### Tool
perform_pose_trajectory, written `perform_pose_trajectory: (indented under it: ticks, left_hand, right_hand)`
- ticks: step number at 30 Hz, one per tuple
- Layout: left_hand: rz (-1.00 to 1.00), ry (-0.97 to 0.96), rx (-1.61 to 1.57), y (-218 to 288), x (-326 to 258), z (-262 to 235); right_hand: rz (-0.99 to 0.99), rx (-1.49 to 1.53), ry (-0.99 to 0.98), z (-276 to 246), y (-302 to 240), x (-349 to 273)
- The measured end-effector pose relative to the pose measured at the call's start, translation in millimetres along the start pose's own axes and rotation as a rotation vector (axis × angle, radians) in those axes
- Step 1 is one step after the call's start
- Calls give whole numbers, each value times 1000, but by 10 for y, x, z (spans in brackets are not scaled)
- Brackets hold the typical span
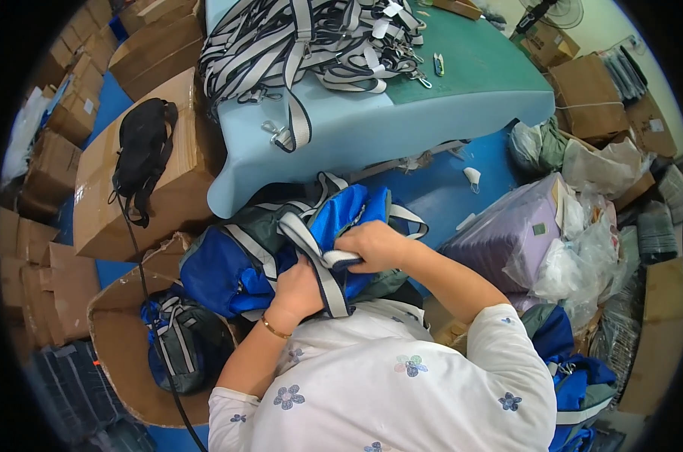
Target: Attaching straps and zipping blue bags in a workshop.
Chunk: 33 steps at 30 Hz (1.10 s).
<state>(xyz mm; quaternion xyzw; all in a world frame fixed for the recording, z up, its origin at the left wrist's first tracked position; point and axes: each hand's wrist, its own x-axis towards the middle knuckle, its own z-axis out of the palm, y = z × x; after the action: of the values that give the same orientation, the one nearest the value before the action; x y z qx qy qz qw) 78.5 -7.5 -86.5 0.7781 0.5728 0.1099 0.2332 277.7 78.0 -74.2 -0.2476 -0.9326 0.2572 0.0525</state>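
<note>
Packed room; table [473, 81] heaped with straps [262, 45], upper centre. Blue bag [215, 270] mid-frame. Right hand [373, 247] pinches pale webbing [331, 289]; left hand's [299, 290] grip hidden, can't tell. Risk: webbing could twist or slip, being folded and crossed between hands.

White shirt [390, 377] (flowered) – gold bracelet [274, 328]

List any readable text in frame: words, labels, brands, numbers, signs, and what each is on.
None readable.
White tag on the strap pile: too small to make out any print.
White label on a carton at left: too small.
Marks on the carton by the fan: too blurred.
Small green patch on the purple bundle: too small.
Blue bag in hand: no text visible.
</note>
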Motion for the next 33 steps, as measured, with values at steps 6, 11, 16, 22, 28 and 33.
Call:
perform_pose_trajectory:
  ticks: [6, 11, 16, 22, 28, 33]
  left_hand:
    - [-232, 152, -69, -181, 31, 200]
    - [16, 413, -173, -32, 1, -111]
    - [187, 575, -226, 251, -154, -533]
    - [284, 702, -241, 268, -348, -866]
    - [220, 872, -203, 202, -534, -1297]
    - [125, 910, -243, -37, -515, -1401]
  right_hand:
    - [93, -76, -294, 320, -165, -164]
    - [28, -193, -272, 230, -128, 84]
    - [-29, 365, 283, 630, -76, 509]
    - [-43, 187, 196, 692, 38, 763]
    - [-156, -264, 125, -360, -231, 693]
    - [71, -329, 187, -437, -260, 472]
